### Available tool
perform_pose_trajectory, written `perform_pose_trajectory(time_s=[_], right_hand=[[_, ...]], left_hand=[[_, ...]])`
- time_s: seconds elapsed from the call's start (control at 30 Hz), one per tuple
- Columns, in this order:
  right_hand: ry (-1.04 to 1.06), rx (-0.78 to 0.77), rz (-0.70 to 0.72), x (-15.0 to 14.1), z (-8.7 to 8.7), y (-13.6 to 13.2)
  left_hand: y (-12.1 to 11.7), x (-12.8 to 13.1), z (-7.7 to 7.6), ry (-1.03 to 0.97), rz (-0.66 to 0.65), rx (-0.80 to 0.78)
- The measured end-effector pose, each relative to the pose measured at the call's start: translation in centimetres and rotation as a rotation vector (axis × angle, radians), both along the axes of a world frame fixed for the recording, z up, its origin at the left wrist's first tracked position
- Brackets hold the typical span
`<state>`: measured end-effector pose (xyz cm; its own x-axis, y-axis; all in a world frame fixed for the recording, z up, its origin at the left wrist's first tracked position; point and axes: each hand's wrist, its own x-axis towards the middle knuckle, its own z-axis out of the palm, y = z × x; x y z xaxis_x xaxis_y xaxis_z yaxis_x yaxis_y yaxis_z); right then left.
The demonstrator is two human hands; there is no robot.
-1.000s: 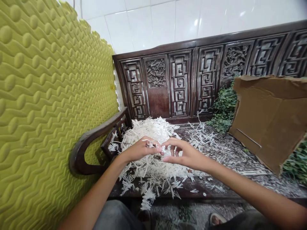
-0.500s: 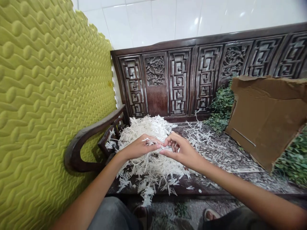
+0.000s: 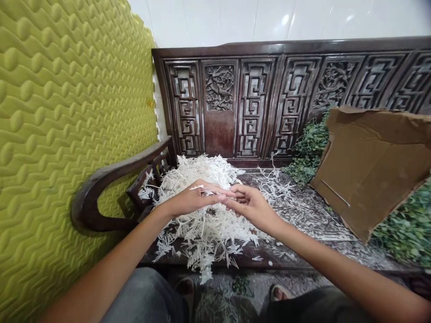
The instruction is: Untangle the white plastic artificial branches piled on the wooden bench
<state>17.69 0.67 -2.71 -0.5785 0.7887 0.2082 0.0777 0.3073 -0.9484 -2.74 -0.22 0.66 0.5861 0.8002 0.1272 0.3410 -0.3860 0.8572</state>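
My left hand point(image 3: 198, 196) is closed on a thin white plastic sprig point(image 3: 202, 189), whose branching end pokes out above the thumb. Fingertips of my right hand point(image 3: 249, 204) meet those of the left, pinched at the sprig's other end; what exactly they grip is mostly hidden by the fingers. Both hands hover over a heap of white branching plastic sprigs point(image 3: 215, 233) piled on a dark wooden bench point(image 3: 218, 139). To the right of my right hand lie thin white bare stems point(image 3: 276, 188).
A brown cardboard piece point(image 3: 367, 166) leans over green artificial foliage point(image 3: 404, 237) on the right. White scraps point(image 3: 319, 220) litter the bench seat. At left are the curved armrest point(image 3: 87, 193) and a yellow textured foam mat point(image 3: 77, 112).
My right fingers have closed in against the left fingertips, where the thumb and fingers were spread wider. The view has shifted slightly, with the bench moving within it.
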Motion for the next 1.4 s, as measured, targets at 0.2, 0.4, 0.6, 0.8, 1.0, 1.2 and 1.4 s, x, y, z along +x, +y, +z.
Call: perform_pose_trajectory(time_s=[0.2,0.4,0.6,0.8,1.0,1.2,1.4], right_hand=[[-0.026,0.025,-0.134,0.2,-0.7,0.1],[0.040,0.061,-0.204,0.3,-1.4,0.2],[-0.019,0.155,-0.170,0.1,-1.0,0.5],[-0.183,0.349,-0.175,0.1,-0.9,0.9],[-0.280,0.385,-0.113,0.0,0.3,0.4],[-0.222,0.375,-0.071,-0.6,1.8,-0.6],[-0.291,0.522,0.366,-2.4,4.0,-7.9]], left_hand=[[0.4,0.1,-0.6,0.001,0.092,0.027],[0.4,0.4,-0.5,0.064,0.124,0.052],[0.9,0.2,-1.0,0.068,0.168,0.064],[0.6,0.5,-1.1,0.049,0.151,0.124],[0.4,0.6,-1.5,0.084,0.230,0.266],[0.8,0.9,-2.1,0.134,0.257,0.378],[3.5,-4.1,-2.7,0.259,0.792,0.427]])
